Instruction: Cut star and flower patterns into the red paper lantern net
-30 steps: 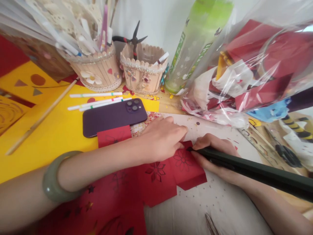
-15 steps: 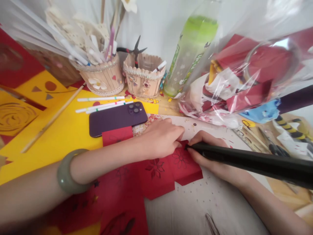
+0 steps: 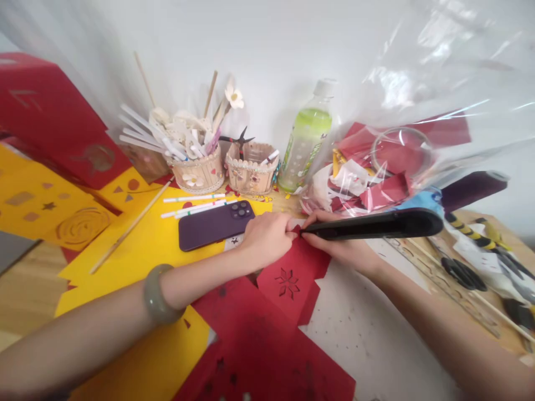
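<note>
My left hand (image 3: 267, 238), with a jade-green bangle (image 3: 157, 295) on its wrist, has its fingers curled onto the far end of the red card (image 3: 267, 317). My right hand (image 3: 346, 253) grips a long black pen-shaped tool (image 3: 371, 224) near its tip. That tip meets the card close to my left fingertips; the exact contact is hidden. A cut-out flower (image 3: 287, 284) shows in the card's nearer panel, and small stars are cut lower down. The red card lies partly on a pale board (image 3: 355, 328) and partly over yellow card (image 3: 137, 234).
A purple phone (image 3: 211, 225) lies left of my hand, white sticks (image 3: 194, 198) behind it. Two wooden-stick baskets (image 3: 198, 174) and a bottle (image 3: 305, 145) stand at the wall. Right are a plastic bag of scraps (image 3: 371, 172), a ruler (image 3: 443, 284) and scissors (image 3: 463, 273).
The red card has turned, its near end swinging to the right. Both hands stay at its far end, the tool now lying flatter across the view. My view has pulled back and shows more wall.
</note>
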Available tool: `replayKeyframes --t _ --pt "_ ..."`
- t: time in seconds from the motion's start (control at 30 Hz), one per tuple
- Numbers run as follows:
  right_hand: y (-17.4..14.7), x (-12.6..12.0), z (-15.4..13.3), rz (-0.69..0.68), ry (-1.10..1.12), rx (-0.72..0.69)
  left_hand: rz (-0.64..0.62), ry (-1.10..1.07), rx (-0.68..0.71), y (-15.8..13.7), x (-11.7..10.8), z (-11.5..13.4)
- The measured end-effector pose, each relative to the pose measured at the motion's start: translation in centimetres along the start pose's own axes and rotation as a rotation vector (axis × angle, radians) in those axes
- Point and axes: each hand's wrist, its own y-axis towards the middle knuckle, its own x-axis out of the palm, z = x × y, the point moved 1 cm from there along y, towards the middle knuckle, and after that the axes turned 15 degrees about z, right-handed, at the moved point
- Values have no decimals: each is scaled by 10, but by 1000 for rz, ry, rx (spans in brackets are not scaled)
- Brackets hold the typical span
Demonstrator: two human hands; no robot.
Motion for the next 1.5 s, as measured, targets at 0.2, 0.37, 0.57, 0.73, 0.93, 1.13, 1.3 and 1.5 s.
replayKeyframes --t 0.2,0.37,0.57,0.73,0.93,1.13,1.3,1.5 --pt "-3 7 4 48 23 -8 3 82 148 0 -11 7" --pt "-6 7 7 44 21 -5 -47 43 239 12 -14 4" --pt "-7 6 8 33 -17 31 -123 -58 167 22 -8 -9" --pt "-9 4 9 26 -47 53 -108 -76 80 23 -4 -8" --pt "-8 4 11 4 -51 39 -107 -96 41 24 -1 -9" --pt "-7 3 7 19 -65 3 -107 -116 12 23 0 -9" --pt "-8 6 -1 68 -98 -14 -111 -127 10 23 1 -9" --pt "-13 10 6 106 -190 -190 -89 -139 28 22 4 -11"
